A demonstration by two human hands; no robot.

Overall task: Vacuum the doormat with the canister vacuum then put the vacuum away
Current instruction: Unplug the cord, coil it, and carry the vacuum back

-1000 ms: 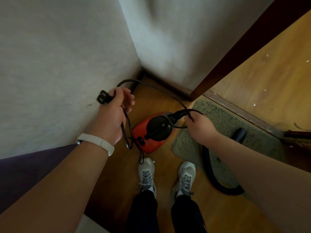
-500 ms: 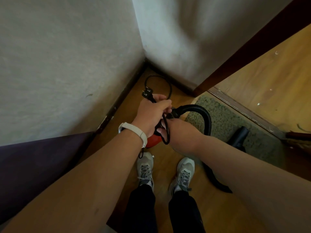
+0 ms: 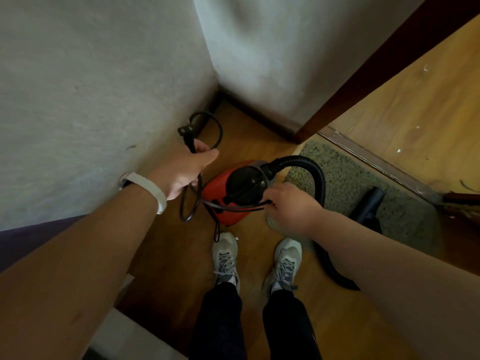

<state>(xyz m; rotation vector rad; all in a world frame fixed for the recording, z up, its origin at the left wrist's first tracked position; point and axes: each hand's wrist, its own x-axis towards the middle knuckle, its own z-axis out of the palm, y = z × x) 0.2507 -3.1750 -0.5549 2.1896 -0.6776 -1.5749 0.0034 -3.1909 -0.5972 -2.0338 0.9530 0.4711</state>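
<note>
A small red and black canister vacuum (image 3: 220, 193) stands on the wood floor just ahead of my feet, near the wall corner. My left hand (image 3: 184, 170) is shut on coiled loops of its black power cord (image 3: 191, 203), with the plug (image 3: 185, 130) sticking up above the fist. To the right of the canister, my right hand (image 3: 288, 206) pinches a stretch of the same cord. The black ribbed hose (image 3: 309, 167) arches from the canister top over my right hand. Its nozzle (image 3: 368, 203) lies on the grey-green doormat (image 3: 350, 183).
White walls meet in a corner with a dark baseboard (image 3: 259, 115) just beyond the vacuum. A dark door frame (image 3: 363, 79) and metal threshold strip (image 3: 376, 162) border the mat on the right. A dark purple surface (image 3: 31, 242) lies at the left. My shoes (image 3: 226, 253) stand behind the canister.
My hands, close together over the canister half a second ago, have drawn apart. The left hand moved left with the coil, the right moved right along the cord.
</note>
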